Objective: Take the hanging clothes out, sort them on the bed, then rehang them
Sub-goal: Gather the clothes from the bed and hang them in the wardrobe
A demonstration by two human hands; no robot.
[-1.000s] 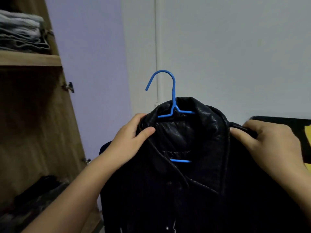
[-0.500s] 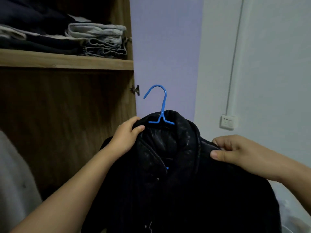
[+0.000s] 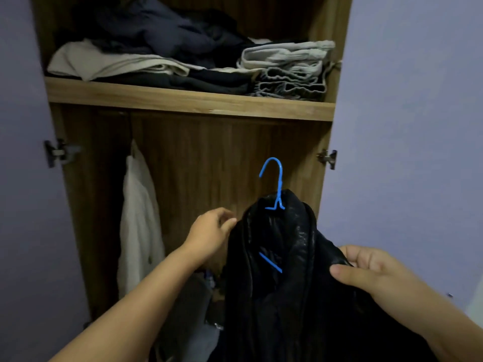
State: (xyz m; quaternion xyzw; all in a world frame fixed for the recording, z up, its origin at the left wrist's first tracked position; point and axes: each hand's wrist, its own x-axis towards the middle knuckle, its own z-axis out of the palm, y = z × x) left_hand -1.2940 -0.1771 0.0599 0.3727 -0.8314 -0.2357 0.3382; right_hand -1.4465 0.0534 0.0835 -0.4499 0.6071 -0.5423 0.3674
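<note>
Now the view has swung from the bare wall to the open wardrobe point(image 3: 188, 108), so I judge rehanging is next; a white garment point(image 3: 138, 218) hangs at left. My left hand point(image 3: 209, 235) has let go, fingers loosely curled beside the black jacket point(image 3: 287, 283) on its blue hanger point(image 3: 274, 184); my right hand point(image 3: 366, 273) pinches the jacket's shoulder, holding it up.

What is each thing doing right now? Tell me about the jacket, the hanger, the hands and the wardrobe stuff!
Black jacket: on the hanger, held up before the wardrobe.
Blue hanger: inside the jacket, hook free, not on any rail.
Left hand: at the jacket's collar edge; grip unclear.
Right hand: pinching the jacket's shoulder.
White garment: hanging inside.
Wardrobe doors: open.
Shelf clothes: piled, partly folded.
</note>
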